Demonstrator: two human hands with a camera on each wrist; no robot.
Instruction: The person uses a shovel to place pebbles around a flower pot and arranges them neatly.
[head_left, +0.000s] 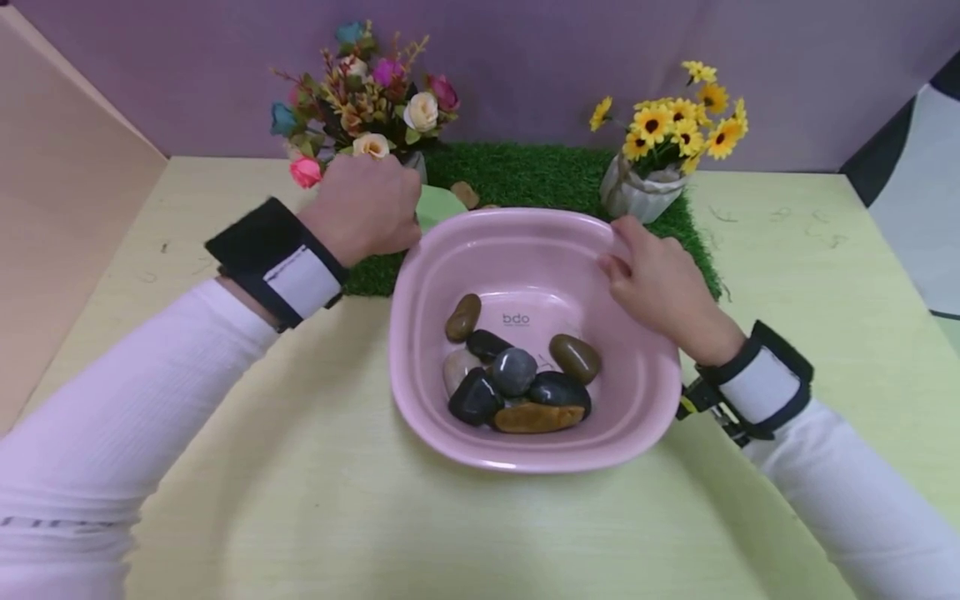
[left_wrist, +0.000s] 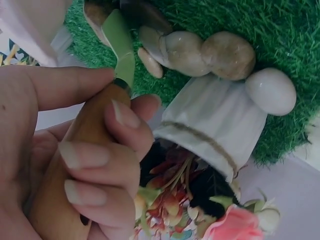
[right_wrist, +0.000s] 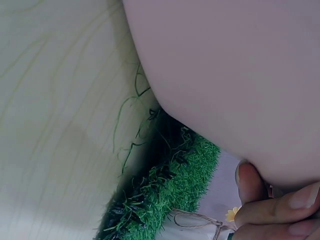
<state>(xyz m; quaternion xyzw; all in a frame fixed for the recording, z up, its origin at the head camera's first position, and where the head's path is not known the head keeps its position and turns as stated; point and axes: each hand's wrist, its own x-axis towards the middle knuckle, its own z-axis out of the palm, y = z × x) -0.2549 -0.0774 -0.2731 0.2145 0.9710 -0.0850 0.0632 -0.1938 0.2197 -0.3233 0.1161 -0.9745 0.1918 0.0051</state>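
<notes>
My left hand [head_left: 367, 204] grips the wooden handle [left_wrist: 80, 150] of a small trowel with a light green blade [head_left: 437, 206]; its fingers wrap the handle in the left wrist view. The blade lies behind the far left rim of a pink basin [head_left: 525, 460], over the grass mat. Several smooth stones sit inside the basin, among them a grey one [head_left: 513, 372], an orange-brown one [head_left: 538, 418] and a brown one [head_left: 575, 358]. With thumb and fingers, my right hand [head_left: 660, 279] pinches the basin's far right rim. The basin's outer wall [right_wrist: 225, 75] fills much of the right wrist view.
A green artificial grass mat [head_left: 525, 171] lies at the back of the pale wooden table [head_left: 315, 500]. On it stand a pot of mixed flowers [head_left: 375, 100] and a white pot [head_left: 637, 187] of yellow flowers. Several stones [left_wrist: 227, 55] line the left pot.
</notes>
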